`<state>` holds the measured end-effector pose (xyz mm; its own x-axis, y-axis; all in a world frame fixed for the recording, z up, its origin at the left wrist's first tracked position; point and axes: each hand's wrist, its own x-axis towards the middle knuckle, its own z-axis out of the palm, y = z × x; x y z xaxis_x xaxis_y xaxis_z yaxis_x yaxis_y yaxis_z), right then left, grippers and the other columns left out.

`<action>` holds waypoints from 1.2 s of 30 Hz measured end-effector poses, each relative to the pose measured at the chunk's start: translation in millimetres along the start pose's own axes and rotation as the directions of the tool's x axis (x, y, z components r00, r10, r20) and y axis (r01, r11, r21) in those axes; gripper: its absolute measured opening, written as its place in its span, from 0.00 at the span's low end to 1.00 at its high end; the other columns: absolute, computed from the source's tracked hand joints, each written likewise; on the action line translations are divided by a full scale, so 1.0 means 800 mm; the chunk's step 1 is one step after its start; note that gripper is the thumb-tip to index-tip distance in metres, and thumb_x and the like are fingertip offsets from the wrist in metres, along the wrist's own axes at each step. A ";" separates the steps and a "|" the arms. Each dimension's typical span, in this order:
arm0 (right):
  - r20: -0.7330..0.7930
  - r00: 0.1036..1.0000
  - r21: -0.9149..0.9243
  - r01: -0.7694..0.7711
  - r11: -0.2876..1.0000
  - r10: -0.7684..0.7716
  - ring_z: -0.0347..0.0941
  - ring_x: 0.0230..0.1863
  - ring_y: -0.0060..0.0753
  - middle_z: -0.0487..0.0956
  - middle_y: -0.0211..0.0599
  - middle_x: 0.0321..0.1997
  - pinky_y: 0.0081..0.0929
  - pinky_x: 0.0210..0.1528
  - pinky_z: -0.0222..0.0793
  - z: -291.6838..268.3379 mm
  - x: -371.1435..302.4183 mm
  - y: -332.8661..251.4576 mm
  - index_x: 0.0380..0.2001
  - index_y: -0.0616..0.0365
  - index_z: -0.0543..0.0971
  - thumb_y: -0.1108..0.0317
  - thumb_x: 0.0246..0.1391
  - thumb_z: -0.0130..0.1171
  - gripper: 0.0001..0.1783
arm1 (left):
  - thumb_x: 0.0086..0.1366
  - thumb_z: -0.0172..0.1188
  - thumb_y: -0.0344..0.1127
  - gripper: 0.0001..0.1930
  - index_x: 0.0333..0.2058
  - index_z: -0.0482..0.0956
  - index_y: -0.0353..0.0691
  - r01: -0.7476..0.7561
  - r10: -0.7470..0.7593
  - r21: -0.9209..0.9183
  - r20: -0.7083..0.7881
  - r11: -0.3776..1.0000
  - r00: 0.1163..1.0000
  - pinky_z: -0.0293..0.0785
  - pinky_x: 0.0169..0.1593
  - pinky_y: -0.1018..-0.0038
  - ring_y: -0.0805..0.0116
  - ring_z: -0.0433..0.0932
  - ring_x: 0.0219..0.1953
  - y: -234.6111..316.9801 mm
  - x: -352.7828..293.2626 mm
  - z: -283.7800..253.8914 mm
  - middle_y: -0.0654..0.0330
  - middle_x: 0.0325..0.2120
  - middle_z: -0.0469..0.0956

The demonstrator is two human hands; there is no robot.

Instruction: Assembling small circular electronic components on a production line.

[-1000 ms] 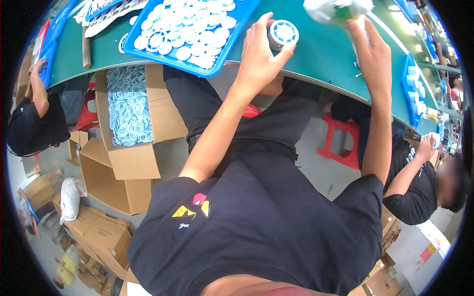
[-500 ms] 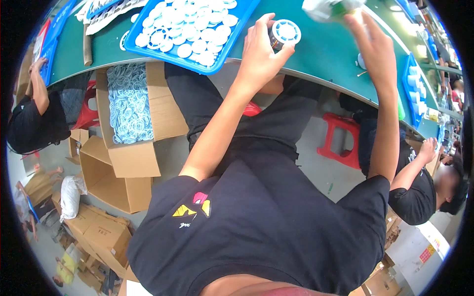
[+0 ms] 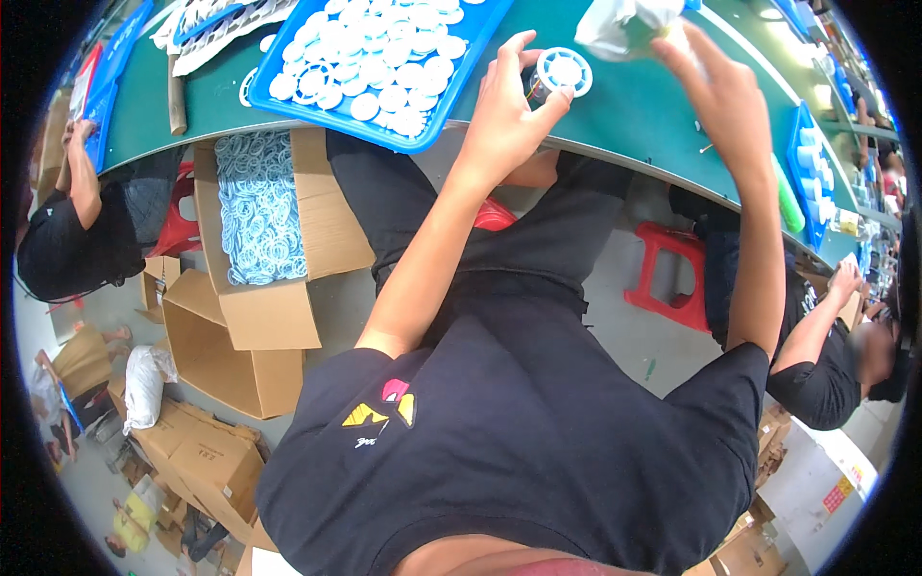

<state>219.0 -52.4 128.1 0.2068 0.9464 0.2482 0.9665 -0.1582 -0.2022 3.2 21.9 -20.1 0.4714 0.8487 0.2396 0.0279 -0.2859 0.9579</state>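
Note:
At the bench edge, my left hand [image 3: 509, 110] is closed round a small round part [image 3: 563, 73] with a white spoked wheel-like top and a dark body. A bit of wire shows between the fingers and the part's body. Farther right, my right hand [image 3: 718, 88] is raised over the bench. Its thumb and fingers grip a crumpled white, partly see-through plastic bag [image 3: 605, 31] that has green showing in it. What the bag contains is unclear, and the fingertips are partly hidden and blurred.
On the green bench [image 3: 615, 125], a blue tray [image 3: 415, 145] holds many white discs. A wooden handle [image 3: 178, 101] lies left of it. An open carton [image 3: 336, 221] of pale blue rings stands below. Red stools [image 3: 645, 274] and seated people flank me; another blue tray [image 3: 799, 192] is at right.
My right hand and the white bag have shifted a little left and downward over the bench. My left hand keeps its hold on the round part. The whole view has shifted slightly.

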 end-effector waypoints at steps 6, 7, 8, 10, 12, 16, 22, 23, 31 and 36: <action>-0.069 0.993 -0.002 0.099 0.995 -0.099 0.84 0.42 0.58 0.86 0.53 0.38 0.44 0.43 0.77 0.040 -0.013 0.001 0.62 0.52 0.76 0.52 0.69 0.61 0.25 | 0.63 0.73 0.45 0.42 0.68 0.61 0.34 0.034 -0.021 -0.116 0.117 0.993 0.993 0.68 0.66 0.56 0.48 0.73 0.63 0.026 0.019 0.002 0.43 0.59 0.77; -0.094 0.985 0.029 0.145 0.989 -0.141 0.84 0.41 0.58 0.85 0.53 0.39 0.43 0.44 0.77 0.041 -0.010 -0.006 0.63 0.52 0.75 0.54 0.69 0.60 0.25 | 0.63 0.73 0.47 0.43 0.68 0.62 0.33 0.068 -0.055 -0.101 0.123 0.993 0.991 0.67 0.67 0.57 0.49 0.73 0.63 0.027 0.020 0.003 0.44 0.57 0.78; -0.118 0.975 0.060 0.195 0.979 -0.187 0.83 0.41 0.58 0.84 0.53 0.39 0.42 0.44 0.76 0.041 -0.007 -0.010 0.64 0.52 0.75 0.56 0.69 0.60 0.24 | 0.63 0.73 0.47 0.42 0.68 0.62 0.33 0.000 -0.004 0.053 0.088 0.999 0.996 0.66 0.68 0.58 0.49 0.73 0.64 0.020 0.019 0.007 0.44 0.57 0.77; -0.175 0.974 0.145 0.172 0.974 -0.146 0.82 0.42 0.57 0.83 0.53 0.41 0.41 0.45 0.76 0.040 -0.017 -0.032 0.65 0.53 0.74 0.59 0.69 0.60 0.24 | 0.66 0.71 0.48 0.41 0.68 0.62 0.33 -0.086 0.087 0.286 0.012 0.954 0.996 0.64 0.69 0.60 0.50 0.70 0.66 0.021 0.011 0.012 0.44 0.60 0.74; -0.242 0.956 0.302 0.238 0.923 -0.167 0.77 0.44 0.50 0.77 0.50 0.44 0.37 0.48 0.74 0.041 -0.038 -0.045 0.67 0.54 0.74 0.69 0.65 0.60 0.27 | 0.70 0.66 0.48 0.37 0.68 0.62 0.32 -0.010 0.002 -0.112 -0.073 0.994 0.997 0.63 0.70 0.60 0.53 0.68 0.67 0.019 -0.002 0.006 0.45 0.63 0.70; -0.175 0.980 0.486 0.173 0.857 -0.099 0.76 0.43 0.46 0.75 0.46 0.44 0.36 0.46 0.75 0.077 -0.095 -0.083 0.63 0.52 0.78 0.75 0.63 0.60 0.25 | 0.82 0.41 0.51 0.32 0.67 0.62 0.25 -0.017 -0.091 -0.311 -0.330 0.950 0.940 0.59 0.74 0.57 0.54 0.67 0.69 0.043 -0.072 -0.024 0.43 0.66 0.67; -0.224 0.975 0.255 0.058 0.965 0.000 0.78 0.41 0.51 0.78 0.45 0.42 0.44 0.43 0.78 0.120 -0.106 -0.049 0.58 0.49 0.79 0.70 0.60 0.64 0.22 | 0.79 0.52 0.38 0.24 0.65 0.65 0.28 -0.013 0.013 0.003 -0.270 1.000 0.963 0.61 0.72 0.61 0.58 0.69 0.67 0.044 -0.092 -0.023 0.46 0.63 0.70; -0.248 0.969 0.196 0.059 0.979 -0.009 0.78 0.42 0.50 0.78 0.44 0.42 0.44 0.43 0.78 0.116 -0.101 -0.028 0.58 0.48 0.79 0.69 0.60 0.64 0.22 | 0.79 0.52 0.38 0.24 0.65 0.65 0.28 -0.024 0.025 0.008 -0.265 1.000 0.964 0.61 0.72 0.61 0.58 0.69 0.67 0.045 -0.085 -0.020 0.46 0.63 0.70; -0.290 0.957 -0.053 -0.042 0.998 0.025 0.78 0.48 0.47 0.79 0.40 0.47 0.40 0.49 0.77 0.087 -0.104 0.099 0.63 0.41 0.80 0.71 0.59 0.65 0.27 | 0.70 0.64 0.36 0.25 0.60 0.71 0.30 -0.050 0.050 0.148 0.000 0.988 0.999 0.69 0.65 0.61 0.50 0.74 0.60 0.044 -0.026 0.032 0.44 0.56 0.74; -0.301 0.953 -0.158 -0.019 0.987 -0.030 0.77 0.47 0.45 0.79 0.39 0.43 0.41 0.49 0.75 0.084 -0.094 0.108 0.62 0.37 0.80 0.69 0.56 0.67 0.29 | 0.68 0.66 0.38 0.38 0.69 0.58 0.27 -0.257 0.229 0.140 0.194 0.956 0.954 0.65 0.69 0.55 0.38 0.68 0.65 0.039 0.023 0.100 0.36 0.64 0.64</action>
<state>276.8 -118.5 28.5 0.2143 0.8218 0.5280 0.9742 -0.2187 -0.0552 83.3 -7.3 1.3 0.6269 0.6582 0.4168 0.0290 -0.5543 0.8318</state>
